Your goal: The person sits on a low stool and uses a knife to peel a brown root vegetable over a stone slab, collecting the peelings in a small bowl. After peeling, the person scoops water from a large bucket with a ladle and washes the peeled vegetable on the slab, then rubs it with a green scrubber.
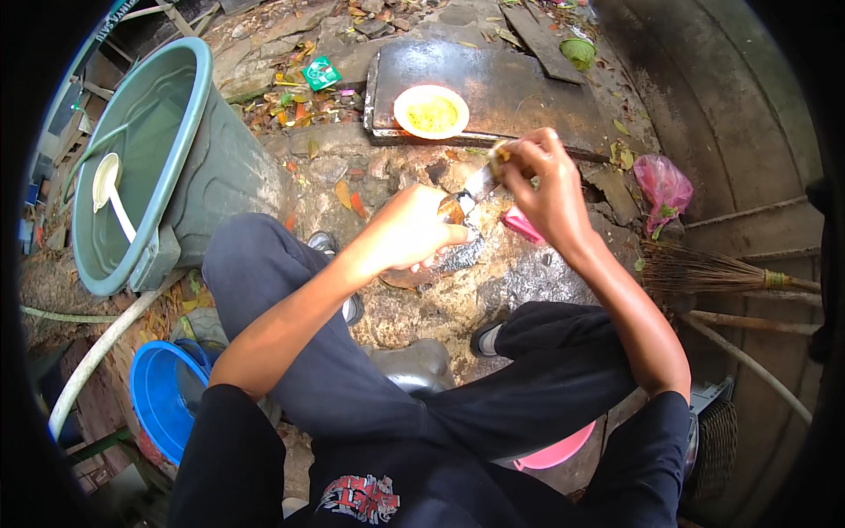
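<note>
My left hand (417,228) is closed around the dark wooden handle of a knife (478,183), whose broad blade points up and right. My right hand (544,185) pinches a small brown and yellow piece (500,160) near the blade's tip; whether the two touch I cannot tell. Below my left hand lies a dark, wet, scaly-looking thing (464,256), partly covered by the hand. A pink object (523,224) rests on the ground beside my right wrist. Beyond the hands, a white bowl (400,119) with yellow contents stands on a dark wet slab (502,92).
At left stands a large grey-green tub (228,178) of water holding a white dipper (107,181). A blue bucket (138,389) sits below it. On the right are a pink plastic bag (662,188) and a twig broom (706,268). A pink basin (561,450) shows beneath my leg.
</note>
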`<state>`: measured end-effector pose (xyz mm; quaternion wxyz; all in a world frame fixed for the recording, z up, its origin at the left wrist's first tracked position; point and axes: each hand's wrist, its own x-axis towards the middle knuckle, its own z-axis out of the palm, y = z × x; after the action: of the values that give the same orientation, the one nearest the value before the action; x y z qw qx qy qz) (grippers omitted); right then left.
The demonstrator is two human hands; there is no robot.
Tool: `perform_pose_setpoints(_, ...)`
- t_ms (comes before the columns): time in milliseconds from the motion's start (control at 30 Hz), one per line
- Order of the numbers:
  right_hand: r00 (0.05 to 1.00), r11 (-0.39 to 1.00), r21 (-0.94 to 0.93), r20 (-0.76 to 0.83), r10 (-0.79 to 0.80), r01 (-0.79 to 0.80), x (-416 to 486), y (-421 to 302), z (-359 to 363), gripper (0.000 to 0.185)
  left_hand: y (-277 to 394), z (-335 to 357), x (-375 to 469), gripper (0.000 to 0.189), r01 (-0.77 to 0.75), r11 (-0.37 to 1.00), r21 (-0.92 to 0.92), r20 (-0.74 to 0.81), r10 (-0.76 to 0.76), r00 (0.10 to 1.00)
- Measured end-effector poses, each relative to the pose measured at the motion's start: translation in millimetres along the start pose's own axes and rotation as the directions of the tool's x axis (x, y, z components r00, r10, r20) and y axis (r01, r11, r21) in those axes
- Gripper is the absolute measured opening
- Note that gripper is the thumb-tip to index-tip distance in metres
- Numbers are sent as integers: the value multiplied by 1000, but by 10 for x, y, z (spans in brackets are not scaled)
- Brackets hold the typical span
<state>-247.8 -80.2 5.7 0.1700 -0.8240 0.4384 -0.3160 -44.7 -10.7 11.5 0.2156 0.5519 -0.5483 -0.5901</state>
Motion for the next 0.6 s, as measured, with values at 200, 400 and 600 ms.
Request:
perform_pose_setpoints(200, 997, 999, 35, 71, 15, -18, -24, 30, -5, 20, -82, 9, 53, 31, 6, 996, 90, -15, -4, 1000)
perform_pose_setpoints(400, 999, 997, -62, -31, 44, -45, 69, 65, -51, 20, -46, -21, 55, 31, 5, 996, 85, -16, -3, 1000)
perform_pose_setpoints(600, 991, 992, -3, 34, -128, 128, -60, -12, 12, 18, -65, -29, 46, 31, -18, 995, 99, -51, 23, 998)
